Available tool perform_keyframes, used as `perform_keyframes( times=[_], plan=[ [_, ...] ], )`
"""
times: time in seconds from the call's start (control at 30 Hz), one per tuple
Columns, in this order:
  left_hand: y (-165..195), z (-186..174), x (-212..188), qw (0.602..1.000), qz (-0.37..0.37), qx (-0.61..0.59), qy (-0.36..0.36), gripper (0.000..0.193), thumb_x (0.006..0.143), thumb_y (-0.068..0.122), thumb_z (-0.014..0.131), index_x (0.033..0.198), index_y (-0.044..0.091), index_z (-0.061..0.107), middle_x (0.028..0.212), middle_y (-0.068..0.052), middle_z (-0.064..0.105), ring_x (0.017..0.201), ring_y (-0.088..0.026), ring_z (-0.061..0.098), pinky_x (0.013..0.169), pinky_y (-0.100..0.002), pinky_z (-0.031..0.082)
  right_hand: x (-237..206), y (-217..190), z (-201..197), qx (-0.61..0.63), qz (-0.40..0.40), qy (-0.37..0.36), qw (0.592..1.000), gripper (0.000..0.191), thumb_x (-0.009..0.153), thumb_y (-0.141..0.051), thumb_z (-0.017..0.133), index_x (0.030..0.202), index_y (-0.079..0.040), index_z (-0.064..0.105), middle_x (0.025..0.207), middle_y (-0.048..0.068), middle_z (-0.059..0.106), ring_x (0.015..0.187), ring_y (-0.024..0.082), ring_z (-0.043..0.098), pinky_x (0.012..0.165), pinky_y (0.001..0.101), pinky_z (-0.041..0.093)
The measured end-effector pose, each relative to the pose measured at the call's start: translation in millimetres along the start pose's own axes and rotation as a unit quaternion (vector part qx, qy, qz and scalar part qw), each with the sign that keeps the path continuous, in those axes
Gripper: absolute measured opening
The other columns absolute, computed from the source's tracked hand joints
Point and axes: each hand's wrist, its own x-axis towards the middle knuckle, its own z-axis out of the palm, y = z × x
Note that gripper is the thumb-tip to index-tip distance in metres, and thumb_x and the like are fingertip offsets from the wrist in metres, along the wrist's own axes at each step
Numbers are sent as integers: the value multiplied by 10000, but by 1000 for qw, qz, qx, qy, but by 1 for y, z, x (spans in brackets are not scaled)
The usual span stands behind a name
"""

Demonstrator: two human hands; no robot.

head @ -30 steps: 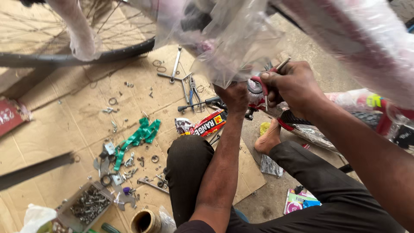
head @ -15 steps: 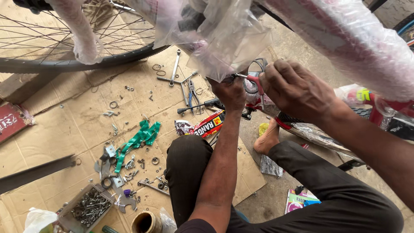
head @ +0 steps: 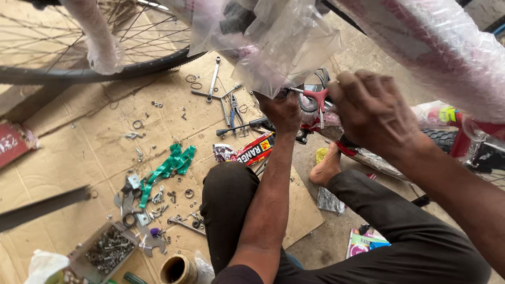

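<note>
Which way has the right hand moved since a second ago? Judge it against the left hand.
Yes. The right hand has opened and drawn off rightward from the left hand; its fingers no longer pinch at the red part.

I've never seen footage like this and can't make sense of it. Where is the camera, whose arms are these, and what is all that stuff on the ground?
The camera sits on a person's head and looks down, so the two arms reaching away from you are that person's own. They sit on flattened cardboard, legs in dark trousers, one bare foot showing.

The left hand grips a small metal part at the edge of a clear plastic wrap hanging from above. The right hand works beside it, by a red piece; whether it holds anything is hidden.

On the cardboard lie spanners, pliers, loose washers and nuts, a green strip and a tray of bolts. A spoked bicycle wheel stands at upper left.
</note>
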Motion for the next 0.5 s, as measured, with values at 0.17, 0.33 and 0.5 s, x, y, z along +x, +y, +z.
perform_keyframes(
  times=[0.17,0.33,0.5],
  plan=[
    [7,2,2,999,-4,25,27,772,804,92,873,1423,-31,430,1259,-147,612,1070,-221,631,960,-341,545,36,-13,20,469,550,-140,677,528,1149,-367,559,875,66,682,808,256,632,637,328,589,579,469,469],
    [12,4,5,999,18,16,34,852,782,178,922,1438,-28,419,1310,-122,588,1129,-201,605,994,-326,517,15,-2,-4,20,97,-44,994,372,1099,-216,507,902,37,695,805,187,663,718,278,633,679,389,488],
    [15,6,6,998,9,45,35,828,786,155,943,1422,-36,447,1261,-130,604,1099,-210,603,987,-332,523,21,-4,12,147,170,-27,974,330,994,-292,638,917,23,696,814,134,652,702,245,617,647,396,486]
  ],
)
